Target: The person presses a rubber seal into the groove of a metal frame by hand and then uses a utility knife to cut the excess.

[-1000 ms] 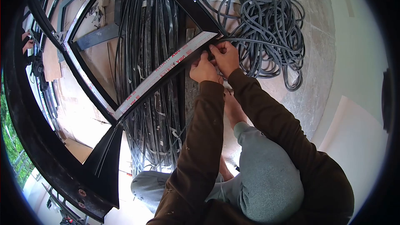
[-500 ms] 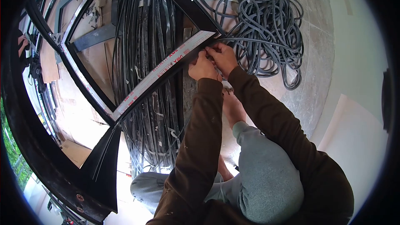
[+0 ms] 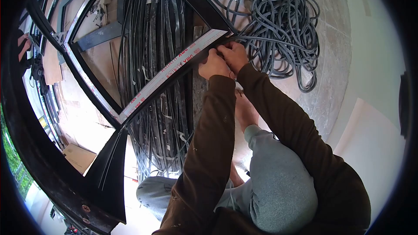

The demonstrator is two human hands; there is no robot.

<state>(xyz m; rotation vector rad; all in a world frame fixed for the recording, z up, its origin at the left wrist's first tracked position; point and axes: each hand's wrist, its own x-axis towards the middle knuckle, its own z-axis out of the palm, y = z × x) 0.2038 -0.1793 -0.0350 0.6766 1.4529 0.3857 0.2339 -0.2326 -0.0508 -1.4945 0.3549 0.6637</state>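
Observation:
A black metal frame (image 3: pixel 109 100) lies on the floor, its near rail covered by a white protective tape with red print (image 3: pixel 170 72). My left hand (image 3: pixel 213 66) and my right hand (image 3: pixel 235 56) sit side by side at the frame's right corner. Their fingers pinch a grey rubber gasket cord (image 3: pixel 244 39) against the rail's edge. The cord runs from the corner into a big tangled grey coil (image 3: pixel 278 26) on the floor to the right. The fingertips are partly hidden by each other.
A bundle of long black strips (image 3: pixel 161 26) lies under the frame. My bare foot (image 3: pixel 246 111) and grey-trousered knees (image 3: pixel 278 182) are close below the hands. Another person's hand (image 3: pixel 21 45) shows at the far left. A black metal bar (image 3: pixel 100 169) sits lower left.
Both hands stay at the frame corner, shifting slightly along the rail while working the cord; the view has tilted a little. The cord coil has not moved.

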